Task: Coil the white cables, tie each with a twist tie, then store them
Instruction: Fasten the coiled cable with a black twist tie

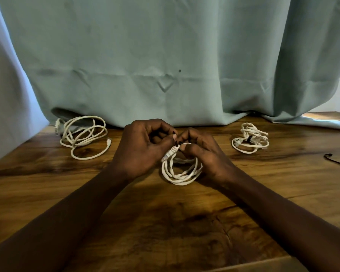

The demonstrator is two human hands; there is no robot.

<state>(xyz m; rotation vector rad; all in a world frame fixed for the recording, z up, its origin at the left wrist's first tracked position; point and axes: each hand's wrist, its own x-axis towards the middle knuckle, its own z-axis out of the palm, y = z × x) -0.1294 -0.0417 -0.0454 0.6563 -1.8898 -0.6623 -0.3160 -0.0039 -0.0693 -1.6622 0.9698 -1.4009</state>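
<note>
White coil [182,174] of cable at the middle of the wooden table [165,222], its lower loops resting on the wood and its upper part raised between two hands. Left hand [143,148]: fingers curled, thumb and fingertips pinching the top of the coil, just above a pale connector [170,153] that slants down along the coil's left side. Right hand [204,154]: fingers likewise curled, thumb and forefinger closed on the same top portion, fingertips meeting those of the left hand. A small dark piece shows where the fingertips meet; it is too small to identify.

To the right, well apart from the hands, lies a tied coil [250,142], compact, bound across its middle by a black tie [248,139]. To the left, near the far edge, lies a loose cable [84,134] in wide, uneven loops, one plug [108,141] pointing toward the centre. At the right margin a thin black strand [337,161] lies on the wood, partly cut off by the frame. Behind all, a pale green curtain [165,55] hangs down to the tabletop.
</note>
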